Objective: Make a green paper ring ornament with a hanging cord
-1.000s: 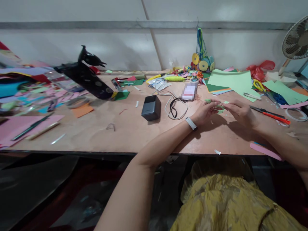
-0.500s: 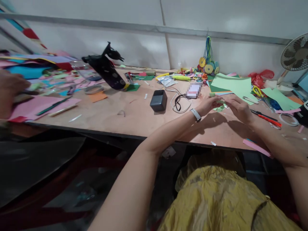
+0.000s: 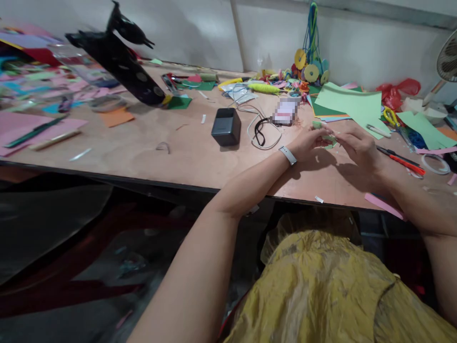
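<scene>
My left hand (image 3: 307,142), with a pale watch band (image 3: 287,155) on its wrist, pinches a small light green paper piece (image 3: 316,125) above the table. The fingers of my right hand (image 3: 360,148) are pinched together and meet those of the left; what sits between the right fingertips is too small to make out. Right under the fingers are light green paper scraps (image 3: 331,141). Beyond the hands lie light green sheets (image 3: 352,105) and a phone (image 3: 285,112) with a blurred screen. A white pen (image 3: 378,131) rests on the sheets.
A dark box-shaped device (image 3: 226,127) stands left of a white cable (image 3: 269,143). A tilted black bottle (image 3: 124,71) is farther left. Right of my hands are an orange-handled tool (image 3: 406,164) and yellow-handled scissors (image 3: 391,116). A fan (image 3: 448,57) stands at the far right.
The view has turned down and to the right, so the table's contents sit higher and the other person's hand at the left is out of view. My hands stay together at the green paper.
</scene>
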A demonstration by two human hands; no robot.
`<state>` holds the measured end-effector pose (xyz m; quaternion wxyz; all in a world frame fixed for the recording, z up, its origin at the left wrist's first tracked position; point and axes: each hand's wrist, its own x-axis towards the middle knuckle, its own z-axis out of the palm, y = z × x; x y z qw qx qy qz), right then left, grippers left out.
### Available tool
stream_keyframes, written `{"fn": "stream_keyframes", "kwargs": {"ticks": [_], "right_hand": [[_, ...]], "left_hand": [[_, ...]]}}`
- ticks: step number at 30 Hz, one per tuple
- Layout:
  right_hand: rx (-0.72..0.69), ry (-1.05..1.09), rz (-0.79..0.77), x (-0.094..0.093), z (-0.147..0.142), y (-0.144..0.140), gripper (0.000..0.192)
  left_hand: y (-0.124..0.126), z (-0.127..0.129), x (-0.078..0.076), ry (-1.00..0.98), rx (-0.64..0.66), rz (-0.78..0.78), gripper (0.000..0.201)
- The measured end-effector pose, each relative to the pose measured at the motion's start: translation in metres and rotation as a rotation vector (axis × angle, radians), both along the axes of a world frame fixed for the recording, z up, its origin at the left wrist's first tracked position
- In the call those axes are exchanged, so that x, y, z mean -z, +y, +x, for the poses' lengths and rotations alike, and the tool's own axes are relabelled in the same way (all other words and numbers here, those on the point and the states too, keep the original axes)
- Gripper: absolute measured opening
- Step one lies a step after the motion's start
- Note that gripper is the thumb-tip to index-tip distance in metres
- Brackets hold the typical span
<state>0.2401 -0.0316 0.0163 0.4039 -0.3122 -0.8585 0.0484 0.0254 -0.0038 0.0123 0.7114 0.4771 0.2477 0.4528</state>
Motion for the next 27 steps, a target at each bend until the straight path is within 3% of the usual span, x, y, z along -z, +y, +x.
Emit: {"fn": "stream_keyframes", "kwargs": {"ticks": [7, 14, 27], "right_hand": [[-0.025, -0.011, 0.098, -0.0068, -0.0047, -0.0078, 0.024], [0.003, -0.033, 0.224, -0.0071, -0.0050, -0.0058, 0.024], [0.023, -0.038, 0.160, -0.0099, -0.0064, -0.0083, 0.027]], "left_hand": [[-0.0051, 0.0013, -0.0055, -0.010, -0.037, -0.029, 0.008], [-0.0034, -0.0003, 0.0031, -0.064, -0.022, -0.012, 0.008], [-0.0100, 0.0005, -0.0051, -0.030, -0.013, -0.051, 0.008]]}}
